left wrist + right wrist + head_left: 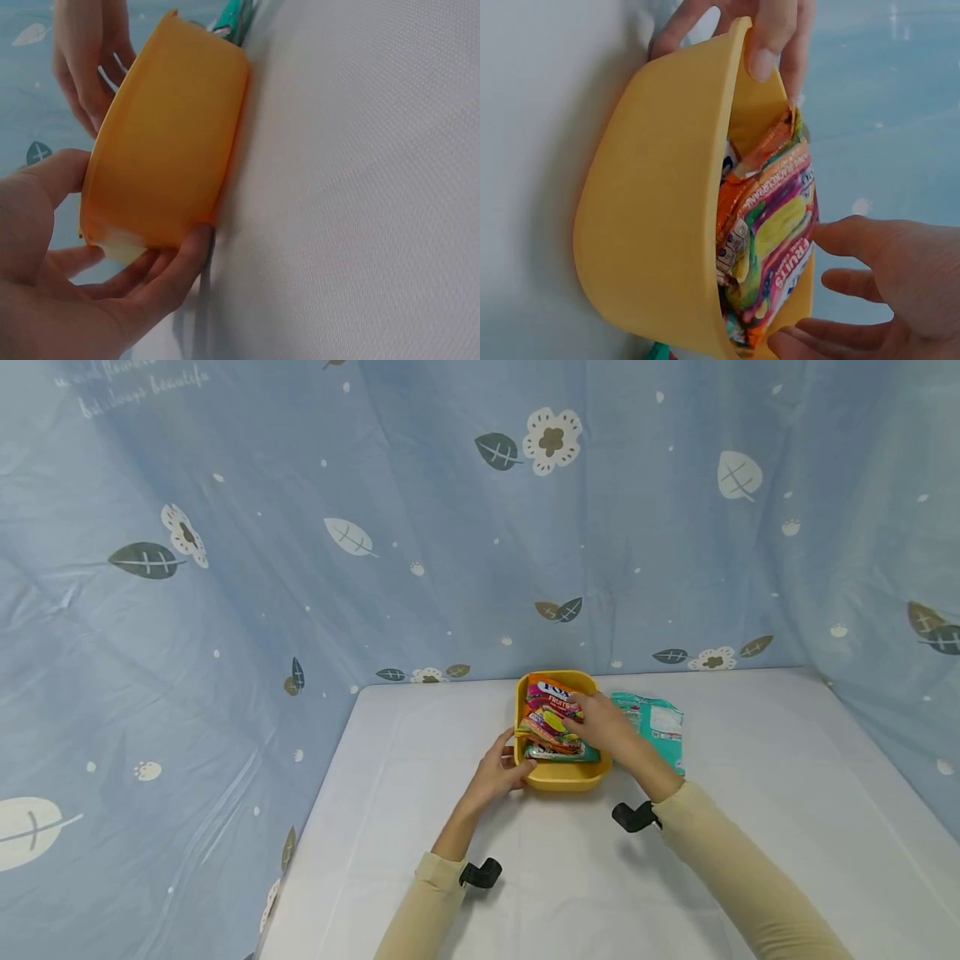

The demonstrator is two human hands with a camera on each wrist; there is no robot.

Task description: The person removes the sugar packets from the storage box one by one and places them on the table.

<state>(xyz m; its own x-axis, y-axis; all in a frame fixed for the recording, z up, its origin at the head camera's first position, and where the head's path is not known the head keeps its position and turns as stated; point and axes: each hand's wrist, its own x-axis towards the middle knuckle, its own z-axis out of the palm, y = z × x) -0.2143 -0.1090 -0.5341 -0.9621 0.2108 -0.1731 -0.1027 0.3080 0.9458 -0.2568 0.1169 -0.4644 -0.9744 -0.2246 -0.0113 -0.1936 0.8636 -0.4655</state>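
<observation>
A yellow plastic basin [564, 779] stands on the white table near its far edge. My left hand [501, 770] grips the basin's left side, thumb over the rim and fingers along the outer wall. Colourful candy packets lie inside, the upper one an orange and pink fruit candy packet [776, 232]. Below it, in the head view, part of a teal packet [587, 753] shows. My right hand [606, 727] reaches over the basin's right rim with fingers loosely spread. In the right wrist view its thumb tip is right at the fruit candy packet.
A flat teal and white packet [666, 735] lies on the white tabletop [765, 827] just right of the basin. A blue curtain [450, 510] with leaves and flowers hangs behind the table and at both sides. Black wrist mounts [483, 873] sit on both forearms.
</observation>
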